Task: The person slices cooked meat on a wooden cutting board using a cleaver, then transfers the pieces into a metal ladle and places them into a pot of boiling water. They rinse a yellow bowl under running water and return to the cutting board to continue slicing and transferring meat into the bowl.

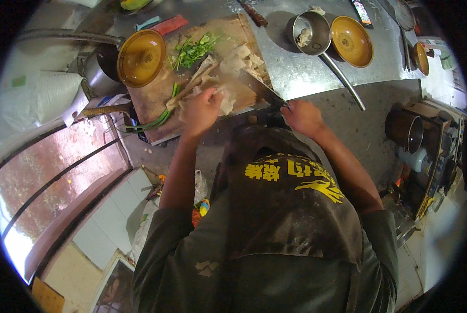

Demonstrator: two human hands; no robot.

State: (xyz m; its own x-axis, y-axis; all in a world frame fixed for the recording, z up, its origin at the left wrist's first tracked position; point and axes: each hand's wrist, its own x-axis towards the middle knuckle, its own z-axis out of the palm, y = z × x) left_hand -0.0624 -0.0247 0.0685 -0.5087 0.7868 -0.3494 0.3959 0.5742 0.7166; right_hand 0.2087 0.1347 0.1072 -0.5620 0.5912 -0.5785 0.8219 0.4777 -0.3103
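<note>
My right hand [303,117] is closed on the handle of a wide-bladed kitchen knife [262,89], whose blade lies over the right part of a wooden cutting board [151,102]. Close to the blade's left side, my left hand [208,106] rests on pale, thin sheet-like food [226,99]; whether its fingers grip it I cannot tell. Cut pale pieces [253,60] lie beyond the blade. Chopped leafy greens [194,50] form a pile farther back on the board. Green onion stalks [161,118] reach over the board's left front edge.
A yellow-brown bowl [141,58] stands at the board's left. On the metal table [296,80] are a long-handled saucepan [313,33] holding a pale lump, another yellow-brown bowl [351,41] and a phone [361,13]. A dark pot [403,131] stands at the right. A second knife [253,15] lies behind the board.
</note>
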